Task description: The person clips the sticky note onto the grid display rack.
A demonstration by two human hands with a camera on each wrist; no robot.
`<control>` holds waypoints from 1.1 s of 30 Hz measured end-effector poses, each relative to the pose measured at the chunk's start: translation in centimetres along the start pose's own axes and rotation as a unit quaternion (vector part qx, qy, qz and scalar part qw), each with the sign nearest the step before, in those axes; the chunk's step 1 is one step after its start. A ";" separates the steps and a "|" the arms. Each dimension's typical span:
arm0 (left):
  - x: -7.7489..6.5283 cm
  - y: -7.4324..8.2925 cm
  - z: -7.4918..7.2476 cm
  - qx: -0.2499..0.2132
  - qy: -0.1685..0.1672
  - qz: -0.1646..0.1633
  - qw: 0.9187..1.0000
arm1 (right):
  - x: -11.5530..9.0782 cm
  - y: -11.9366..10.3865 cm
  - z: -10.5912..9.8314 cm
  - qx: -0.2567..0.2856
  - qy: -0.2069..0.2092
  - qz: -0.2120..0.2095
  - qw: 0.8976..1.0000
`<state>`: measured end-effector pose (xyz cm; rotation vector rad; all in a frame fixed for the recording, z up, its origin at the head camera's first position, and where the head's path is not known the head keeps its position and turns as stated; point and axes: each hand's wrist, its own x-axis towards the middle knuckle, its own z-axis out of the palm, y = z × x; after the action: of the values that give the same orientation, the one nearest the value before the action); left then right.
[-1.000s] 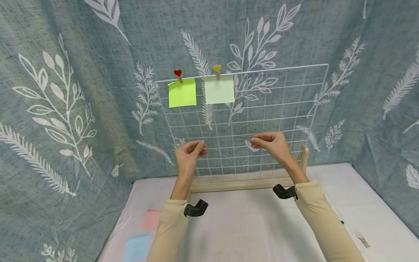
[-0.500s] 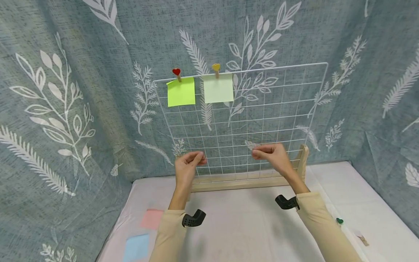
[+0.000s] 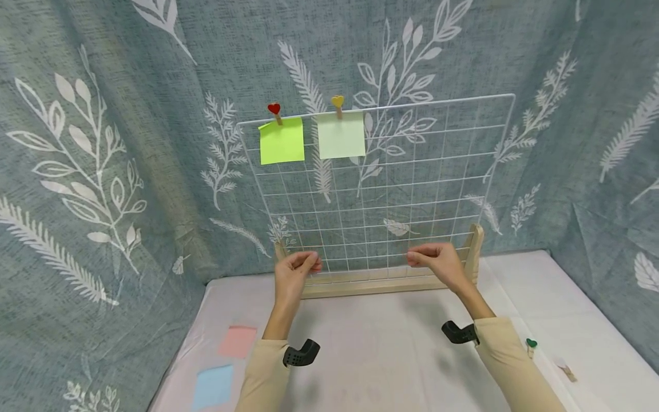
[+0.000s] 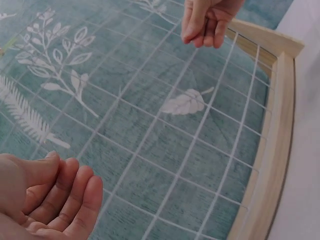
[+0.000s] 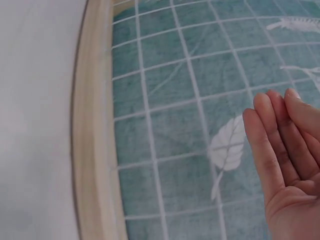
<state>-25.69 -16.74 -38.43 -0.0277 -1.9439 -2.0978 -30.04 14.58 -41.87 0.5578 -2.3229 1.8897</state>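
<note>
My left hand [image 3: 294,279] hovers before the lower left of a white wire grid panel [image 3: 401,206]. Its fingers are loosely bent, the thumb tip near the forefinger, and nothing lies between them. In the right wrist view my right hand [image 5: 287,155] is likewise bare, its fingers gently bent; in the head view it floats before the panel's lower right. Along the panel's top wire hang a lime green sticky note [image 3: 281,142] under a red heart clothespin [image 3: 274,110] and a pale green sticky note [image 3: 341,136] under a yellow heart clothespin [image 3: 337,103].
The panel stands in a wooden base [image 3: 381,287] on a white-covered table [image 3: 370,343]. Pink [image 3: 238,341] and blue [image 3: 213,387] sticky notes lie at the left. A green heart clothespin [image 3: 531,344] and another clothespin [image 3: 568,372] lie at the right. A leaf-patterned curtain [image 3: 170,143] surrounds the table.
Both hands have sunk lower in front of the panel, and the right one has shifted slightly to the right. The clipped notes have stayed on the top wire.
</note>
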 end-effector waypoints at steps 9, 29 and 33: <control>-0.9 -2.2 -1.7 0.001 -0.023 0.024 0.999 | -1.6 1.8 -0.7 -0.002 0.001 0.023 1.000; 0.2 -15.8 -8.1 0.004 0.004 0.010 1.000 | -5.2 3.8 -1.7 0.010 0.022 0.039 0.999; -0.6 -16.5 -8.5 0.004 0.011 0.000 1.000 | -6.0 4.0 -2.0 0.019 0.022 0.046 0.999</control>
<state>-27.24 -24.08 -55.44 -0.0034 -1.9386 -2.0812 -26.15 18.43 -46.94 0.4156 -2.3284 1.9695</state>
